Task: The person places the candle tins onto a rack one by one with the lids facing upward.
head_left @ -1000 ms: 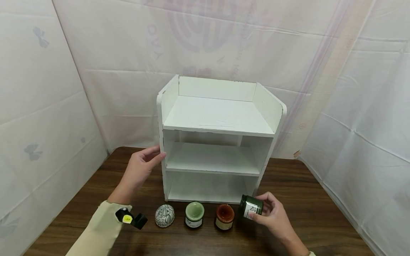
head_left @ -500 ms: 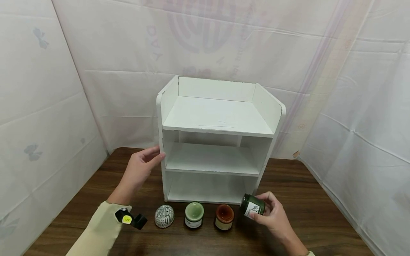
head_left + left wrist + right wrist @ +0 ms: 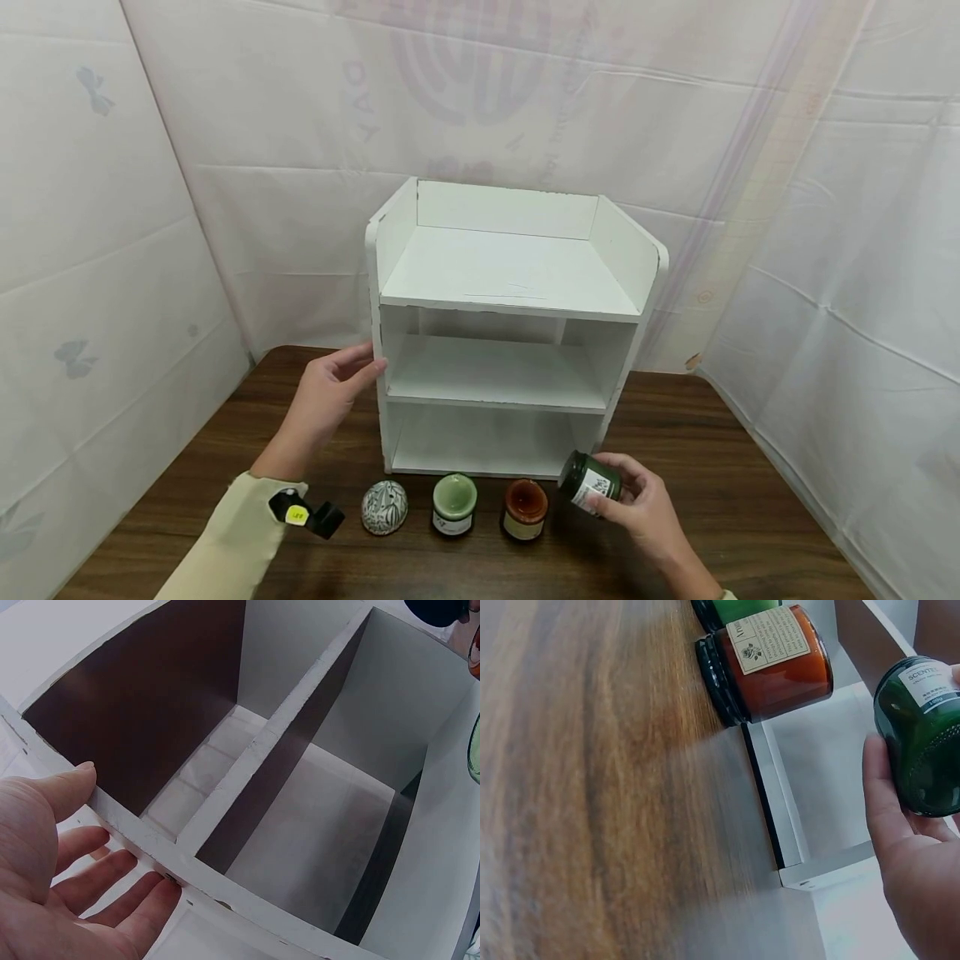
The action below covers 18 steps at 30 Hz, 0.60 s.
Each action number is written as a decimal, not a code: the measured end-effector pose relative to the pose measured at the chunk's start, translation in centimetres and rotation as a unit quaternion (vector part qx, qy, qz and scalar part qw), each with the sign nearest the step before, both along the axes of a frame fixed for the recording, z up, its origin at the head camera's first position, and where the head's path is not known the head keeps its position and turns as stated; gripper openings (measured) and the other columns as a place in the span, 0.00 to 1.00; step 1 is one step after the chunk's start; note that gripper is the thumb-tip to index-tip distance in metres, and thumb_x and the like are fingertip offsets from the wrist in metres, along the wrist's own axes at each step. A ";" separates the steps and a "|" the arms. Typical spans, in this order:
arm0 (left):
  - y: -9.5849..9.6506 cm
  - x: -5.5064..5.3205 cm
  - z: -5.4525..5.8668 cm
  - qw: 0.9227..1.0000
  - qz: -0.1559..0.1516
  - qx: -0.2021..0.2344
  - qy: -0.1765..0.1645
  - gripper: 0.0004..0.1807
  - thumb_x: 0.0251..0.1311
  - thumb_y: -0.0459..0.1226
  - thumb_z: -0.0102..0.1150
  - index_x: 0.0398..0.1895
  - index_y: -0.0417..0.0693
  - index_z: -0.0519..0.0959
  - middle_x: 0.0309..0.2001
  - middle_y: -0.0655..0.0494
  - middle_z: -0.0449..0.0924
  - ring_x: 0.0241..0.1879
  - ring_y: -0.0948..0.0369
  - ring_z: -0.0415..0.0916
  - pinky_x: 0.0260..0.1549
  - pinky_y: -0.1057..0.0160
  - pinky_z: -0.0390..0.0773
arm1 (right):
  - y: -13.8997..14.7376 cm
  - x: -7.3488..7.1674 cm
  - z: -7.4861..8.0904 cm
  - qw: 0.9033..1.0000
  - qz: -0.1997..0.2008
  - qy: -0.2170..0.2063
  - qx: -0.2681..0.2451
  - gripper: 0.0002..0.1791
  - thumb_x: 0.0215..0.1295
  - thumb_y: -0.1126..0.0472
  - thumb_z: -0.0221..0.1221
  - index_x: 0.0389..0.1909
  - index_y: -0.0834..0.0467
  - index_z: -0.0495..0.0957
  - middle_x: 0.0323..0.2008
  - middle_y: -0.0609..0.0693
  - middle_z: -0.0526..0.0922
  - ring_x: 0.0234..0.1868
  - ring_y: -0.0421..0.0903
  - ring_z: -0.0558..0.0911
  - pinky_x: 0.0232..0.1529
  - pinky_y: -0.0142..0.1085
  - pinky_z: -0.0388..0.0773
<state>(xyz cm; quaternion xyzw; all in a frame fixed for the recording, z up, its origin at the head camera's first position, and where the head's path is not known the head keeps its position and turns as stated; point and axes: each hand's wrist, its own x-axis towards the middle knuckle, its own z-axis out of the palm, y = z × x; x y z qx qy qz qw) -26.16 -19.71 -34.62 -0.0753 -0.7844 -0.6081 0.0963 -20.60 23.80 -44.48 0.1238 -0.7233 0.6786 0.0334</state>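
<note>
My right hand (image 3: 645, 508) holds a dark green glass candle jar (image 3: 592, 482) tilted on its side, near the shelf's lower right corner. Its white label, partly readable as "SCENTED", shows in the right wrist view, with fingers and thumb round the glass (image 3: 922, 750). At the white shelf unit (image 3: 495, 402), my left hand (image 3: 330, 385) grips the left side panel. The left wrist view has the thumb on the panel's front edge and the fingers against its outer face. An amber jar (image 3: 523, 525) with a cream label stands left of the green candle jar.
Left of the amber jar are a light green jar (image 3: 453, 525) and a black-and-white patterned dome-shaped thing (image 3: 385, 507), in a row before the shelf. All stand on a dark wooden table (image 3: 697, 467). White cloth (image 3: 300, 217) hangs behind and at both sides.
In my right hand the green candle jar has turned slightly, its dark end shifting a little left and its label tilting. The left hand keeps its place on the shelf.
</note>
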 end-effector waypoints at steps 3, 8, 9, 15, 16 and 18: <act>-0.1 0.0 0.0 1.000 0.001 0.000 0.000 0.34 0.70 0.50 0.63 0.73 0.42 0.71 0.67 0.41 0.76 0.55 0.76 0.75 0.51 0.79 0.73 | 0.0 0.0 -0.1 0.999 0.021 -0.002 -0.033 0.24 0.59 0.75 0.66 0.57 0.61 0.77 0.46 0.46 0.84 0.42 0.42 0.84 0.38 0.35 0.85; -0.1 0.0 -0.1 1.000 -0.001 0.002 0.003 0.33 0.70 0.50 0.63 0.72 0.42 0.71 0.68 0.41 0.76 0.54 0.77 0.75 0.51 0.79 0.74 | 0.0 -0.1 -0.3 0.995 0.048 -0.003 -0.082 0.25 0.61 0.77 0.63 0.56 0.52 0.76 0.48 0.45 0.83 0.44 0.41 0.84 0.41 0.33 0.85; -0.1 0.0 -0.1 1.000 -0.002 0.003 0.004 0.33 0.70 0.49 0.63 0.72 0.42 0.71 0.68 0.41 0.76 0.53 0.77 0.75 0.51 0.79 0.74 | 0.0 -0.1 -0.3 0.995 0.049 -0.005 -0.089 0.26 0.61 0.77 0.63 0.56 0.52 0.75 0.48 0.44 0.82 0.44 0.40 0.84 0.41 0.32 0.84; -0.1 -0.1 -0.1 1.000 -0.003 0.006 0.008 0.33 0.71 0.48 0.63 0.72 0.41 0.71 0.67 0.40 0.76 0.53 0.78 0.75 0.51 0.79 0.74 | 0.0 -0.2 -0.5 0.993 0.046 -0.021 -0.110 0.28 0.60 0.78 0.62 0.56 0.49 0.73 0.49 0.43 0.82 0.46 0.39 0.84 0.44 0.31 0.84; -0.1 -0.1 -0.1 1.000 -0.003 0.006 0.008 0.33 0.71 0.49 0.63 0.72 0.41 0.71 0.68 0.40 0.75 0.53 0.78 0.75 0.51 0.79 0.74 | -0.1 -0.2 -0.5 0.993 0.046 -0.023 -0.111 0.28 0.60 0.78 0.62 0.56 0.49 0.73 0.49 0.43 0.82 0.46 0.39 0.83 0.45 0.31 0.84; -0.1 -0.1 -0.1 1.000 -0.003 0.004 0.007 0.33 0.71 0.49 0.63 0.72 0.41 0.71 0.68 0.40 0.75 0.53 0.78 0.75 0.51 0.79 0.74 | -0.1 -0.2 -0.4 0.992 0.049 -0.021 -0.113 0.28 0.60 0.78 0.62 0.56 0.50 0.73 0.49 0.44 0.81 0.46 0.40 0.83 0.45 0.32 0.84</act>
